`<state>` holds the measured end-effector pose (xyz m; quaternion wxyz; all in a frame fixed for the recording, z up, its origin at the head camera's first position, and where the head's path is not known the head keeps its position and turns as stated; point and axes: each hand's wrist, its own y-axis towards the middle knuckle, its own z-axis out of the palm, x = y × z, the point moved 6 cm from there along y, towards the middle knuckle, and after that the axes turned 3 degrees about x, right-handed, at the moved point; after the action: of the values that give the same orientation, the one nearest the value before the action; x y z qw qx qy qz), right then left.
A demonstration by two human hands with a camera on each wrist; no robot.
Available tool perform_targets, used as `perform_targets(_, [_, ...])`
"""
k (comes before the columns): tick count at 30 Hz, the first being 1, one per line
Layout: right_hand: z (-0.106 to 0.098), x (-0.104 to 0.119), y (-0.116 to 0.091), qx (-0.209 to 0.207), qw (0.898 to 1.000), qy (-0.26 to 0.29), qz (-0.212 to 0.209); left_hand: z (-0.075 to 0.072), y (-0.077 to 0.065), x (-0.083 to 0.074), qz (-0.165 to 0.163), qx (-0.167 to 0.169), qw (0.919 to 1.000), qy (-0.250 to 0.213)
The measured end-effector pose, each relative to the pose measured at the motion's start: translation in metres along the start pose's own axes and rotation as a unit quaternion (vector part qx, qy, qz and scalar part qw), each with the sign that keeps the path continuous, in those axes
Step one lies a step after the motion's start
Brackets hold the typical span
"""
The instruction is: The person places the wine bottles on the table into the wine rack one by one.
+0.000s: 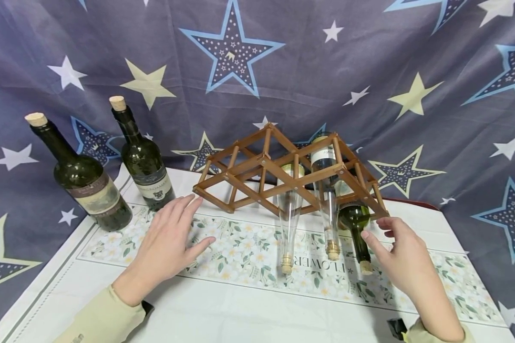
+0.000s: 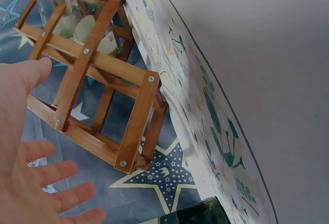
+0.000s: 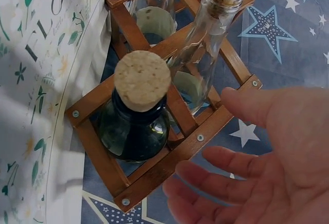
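Observation:
A brown wooden lattice wine rack (image 1: 263, 160) stands at the back of the table. Two clear corked bottles (image 1: 289, 214) and a dark green corked bottle (image 1: 360, 243) lie in its right half, necks toward me. My left hand (image 1: 167, 238), fingers spread, is near the rack's left end and holds nothing. At the right end, my right hand (image 1: 405, 259) is loosely bent beside the green bottle and the rack's corner. In the right wrist view its fingers lie close to the rack's slat (image 3: 169, 170); whether they touch it I cannot tell.
Two dark green corked wine bottles (image 1: 90, 183) (image 1: 148, 166) stand upright at the table's back left. A white cloth with a floral strip (image 1: 240, 247) covers the table. A blue-grey star-patterned curtain (image 1: 309, 71) hangs right behind the rack.

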<state>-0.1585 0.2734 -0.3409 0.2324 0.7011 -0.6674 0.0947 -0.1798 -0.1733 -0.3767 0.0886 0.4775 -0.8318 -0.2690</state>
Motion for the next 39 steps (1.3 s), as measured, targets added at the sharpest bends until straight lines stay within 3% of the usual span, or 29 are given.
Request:
perform_targets(4, [-0.001, 0.006, -0.002, -0.006, 0.999, -0.016, -0.029, -0.001, 0.0, 0.004, -0.018, -0.003, 0.9998, 0.0])
perform_targets(10, [0.001, 0.01, -0.004, -0.007, 0.998, -0.045, -0.053, -0.006, 0.002, 0.012, -0.04, -0.033, 0.9986, 0.01])
perform_targets(21, [-0.001, 0.016, -0.004, -0.017, 0.996, -0.057, -0.061, -0.018, 0.006, 0.029, -0.095, -0.077, 0.9925, -0.003])
perform_targets(32, [-0.002, 0.017, -0.007, -0.021, 0.996, -0.057, -0.062, -0.035, 0.013, 0.043, -0.128, -0.138, 0.9821, -0.012])
perform_targets(39, [-0.004, 0.021, -0.009, -0.03, 0.995, -0.056, -0.071, -0.043, 0.019, 0.056, -0.149, -0.196, 0.9689, -0.023])
